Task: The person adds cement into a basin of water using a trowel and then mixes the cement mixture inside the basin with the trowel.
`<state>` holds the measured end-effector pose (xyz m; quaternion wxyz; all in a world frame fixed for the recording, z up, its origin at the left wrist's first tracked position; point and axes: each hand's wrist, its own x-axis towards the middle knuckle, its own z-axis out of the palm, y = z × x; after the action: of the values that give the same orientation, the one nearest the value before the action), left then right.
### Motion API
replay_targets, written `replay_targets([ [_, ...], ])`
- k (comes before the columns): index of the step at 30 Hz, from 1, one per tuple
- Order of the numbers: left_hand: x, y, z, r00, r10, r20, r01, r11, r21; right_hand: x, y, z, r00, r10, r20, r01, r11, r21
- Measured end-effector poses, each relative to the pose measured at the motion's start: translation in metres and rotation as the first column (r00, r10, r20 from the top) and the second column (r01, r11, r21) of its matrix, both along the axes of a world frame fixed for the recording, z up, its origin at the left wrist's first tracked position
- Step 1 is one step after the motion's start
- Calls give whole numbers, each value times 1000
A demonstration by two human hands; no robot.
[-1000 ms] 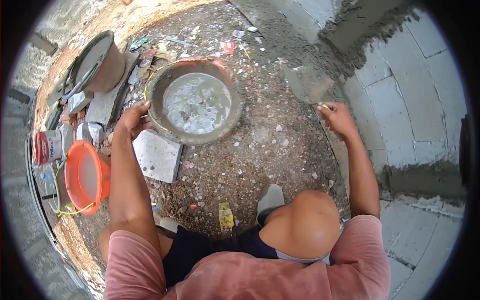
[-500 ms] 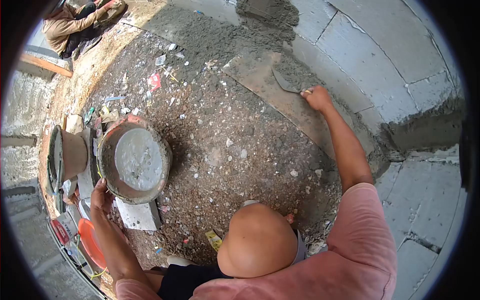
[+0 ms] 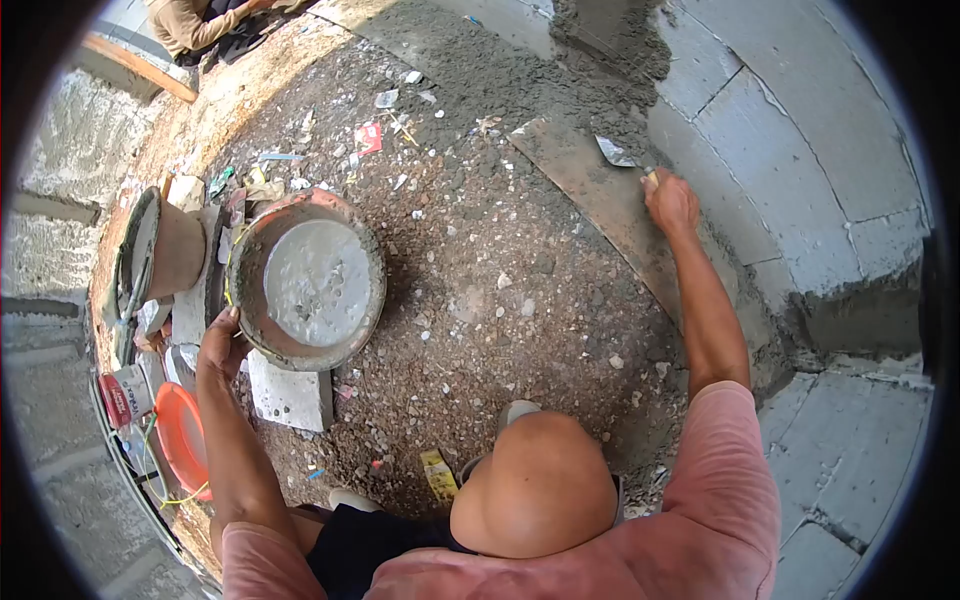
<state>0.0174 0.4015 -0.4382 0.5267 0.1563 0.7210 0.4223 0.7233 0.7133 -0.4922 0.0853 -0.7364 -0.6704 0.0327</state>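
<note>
My right hand is closed round the handle of a trowel. Its blade catches the light just above a mortar-smeared flat board beside the block wall. Grey wet mortar spreads over the ground beyond the board. With its fingers at the near left rim, my left hand grips a round basin. Runny grey mortar mix lies inside the basin. A pale block sits partly under its near edge.
A mortar-crusted bucket leans at the left, with an orange basin and a red-and-white box nearer. Block wall curves along the right. Gravelly ground holds litter. Another person sits at the far left.
The view has shifted, so most things appear farther right. My right hand has turned the trowel, whose blade now shows a bright face. My left hand stays on the basin rim.
</note>
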Motion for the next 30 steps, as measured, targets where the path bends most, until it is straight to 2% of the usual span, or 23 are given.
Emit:
replay_targets([
  [2, 3, 3, 1, 1000, 17, 1, -17, 1000, 13, -27, -16, 33, 993, 120, -2, -120, 992, 44],
  [5, 6, 3, 0, 999, 47, 12, -47, 999, 22, -93, -52, 89, 936, 343, -78, -320, 923, 214],
  [8, -12, 1, -15, 998, 36, 60, -38, 998, 42, -162, -87, 118, 783, 621, -38, -528, 697, 485],
  [11, 0, 2, -8, 998, 63, 30, -64, 997, 38, -224, -117, 127, 595, 788, 161, -721, 434, 540],
  [12, 5, 3, -2, 998, 58, -12, -58, 998, 3, -239, -121, 121, 529, 770, 356, -806, 326, 495],
  [15, 2, 5, -7, 999, 40, -4, -40, 999, 9, -261, -131, 108, 503, 781, 372, -859, 401, 318],
  [18, -1, -1, -5, 998, 40, -45, -41, 999, -13, -243, -137, 109, 679, 731, 66, -713, 634, 299],
  [19, 1, 3, -4, 998, 14, -53, -15, 1000, -16, -229, -136, 106, 725, 673, -146, -650, 739, 177],
  [21, -3, 1, -6, 999, 6, 53, -9, 999, 46, -177, -136, 91, 781, 363, -507, -477, 872, -110],
  [24, -5, 2, -6, 999, -1, 51, 0, 1000, 29, -67, -146, 36, 846, 119, -520, -282, 927, -246],
  [25, -9, 2, -10, 998, -2, 70, -1, 999, 46, -32, -152, 33, 887, 61, -458, -212, 934, -288],
  [27, -10, 0, -7, 995, -22, 94, 17, 999, 52, 21, -161, 27, 936, -20, -351, -118, 923, -367],
  [28, -9, -1, -5, 993, -24, 111, 17, 998, 66, 44, -166, 23, 929, -41, -369, -92, 937, -336],
  [30, -9, -1, -5, 995, -32, 90, 25, 997, 74, 88, -161, 6, 928, -121, -353, -26, 923, -385],
])
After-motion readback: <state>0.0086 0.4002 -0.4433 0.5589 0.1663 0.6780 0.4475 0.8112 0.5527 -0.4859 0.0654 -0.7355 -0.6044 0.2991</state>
